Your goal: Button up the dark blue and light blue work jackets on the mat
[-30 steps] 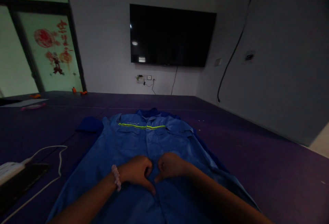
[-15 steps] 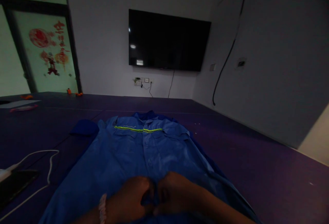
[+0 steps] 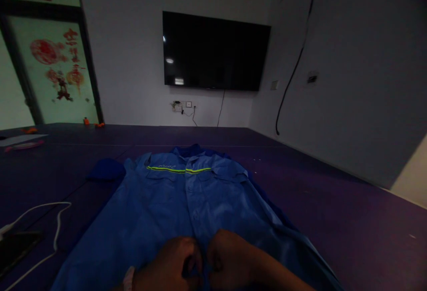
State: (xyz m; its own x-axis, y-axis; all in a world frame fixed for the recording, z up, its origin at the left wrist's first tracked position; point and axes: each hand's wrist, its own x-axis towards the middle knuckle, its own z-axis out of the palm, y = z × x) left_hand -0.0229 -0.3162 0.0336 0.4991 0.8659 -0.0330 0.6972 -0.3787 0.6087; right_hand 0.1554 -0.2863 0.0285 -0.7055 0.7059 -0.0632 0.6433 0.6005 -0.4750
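A blue work jacket (image 3: pixel 160 202) with yellow-green stripes across the chest lies front up, its collar pointing away from me. My left hand (image 3: pixel 176 262), a pink band (image 3: pixel 129 277) around its wrist, pinches the cloth at the front opening low on the jacket. Just beside it my right hand (image 3: pixel 228 257) is curled closed on the other edge of the opening. The fingertips almost meet, and whatever small part lies between them is hidden. Higher up, the front placket (image 3: pixel 191 193) runs to the collar. Darker blue cloth (image 3: pixel 190 149) shows beneath the jacket.
Left of the jacket lies a dark blue piece (image 3: pixel 106 169), perhaps a cap. A phone-like dark object (image 3: pixel 18 248) and a white cable (image 3: pixel 57 226) are at lower left. The purple floor (image 3: pixel 316 202) reaches the wall, where a television (image 3: pixel 215 50) hangs.
Both hands sit slightly lower in view and still grip the front opening. The camera view has shifted a little to the right. The jacket lies as before.
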